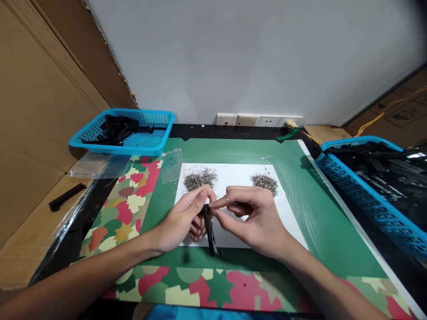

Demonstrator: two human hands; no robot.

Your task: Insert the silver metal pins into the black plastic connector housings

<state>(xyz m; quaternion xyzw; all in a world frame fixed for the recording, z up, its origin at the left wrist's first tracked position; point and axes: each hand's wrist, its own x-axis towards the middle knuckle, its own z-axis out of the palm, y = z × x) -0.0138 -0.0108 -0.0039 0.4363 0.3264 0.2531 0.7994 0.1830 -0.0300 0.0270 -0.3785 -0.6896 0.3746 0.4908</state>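
Observation:
My left hand [188, 218] is closed around a narrow black plastic part [210, 233], which slants down toward me over the white paper [247, 240]. My right hand [251, 218] meets the upper end of that part with thumb and index finger. Whatever sits between those fingertips is too small to make out. A thin metallic sliver [231, 202] shows by the right hand's curled fingers; its kind is unclear. Behind the left hand lies a pile of tiny metal pieces [196, 178], and a second pile of tiny metal pieces [265, 181] lies behind the right hand.
A blue basket [136, 149] with black parts stands at the back left. Another blue basket [370, 204], full of black parts, is at the right. One black part [66, 196] lies on cardboard at the left. Wall sockets [258, 120] line the back.

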